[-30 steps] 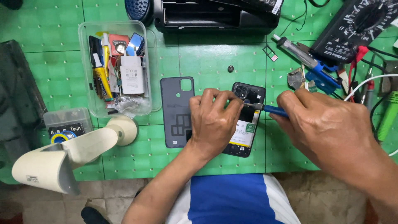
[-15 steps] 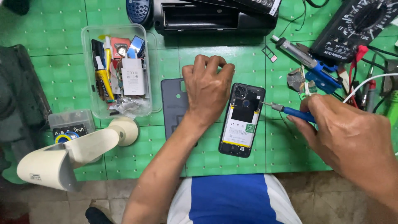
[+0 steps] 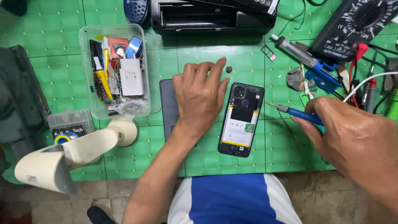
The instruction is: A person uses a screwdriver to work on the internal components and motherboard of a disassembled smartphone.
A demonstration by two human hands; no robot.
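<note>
An opened black phone [image 3: 241, 119] lies face down on the green mat [image 3: 224, 161], its battery and camera parts exposed. My left hand [image 3: 201, 97] rests flat, fingers spread, over the dark grey back cover [image 3: 168, 108] just left of the phone. Its fingertips reach toward a small dark screw [image 3: 228, 69]. My right hand [image 3: 352, 139] grips a blue-handled screwdriver [image 3: 295, 113], whose tip hangs a little to the right of the phone, apart from it.
A clear plastic box [image 3: 116, 70] of small parts sits at the left, with a small clear case [image 3: 68, 126] and a cream lamp [image 3: 74, 151] below it. A black device [image 3: 211, 16] lies at the top, a multimeter [image 3: 358, 27] at top right, and a soldering tool [image 3: 304, 60] and cables beside it.
My left hand left the phone and moved up and left onto the back cover. My right hand drew the screwdriver off the phone to the right.
</note>
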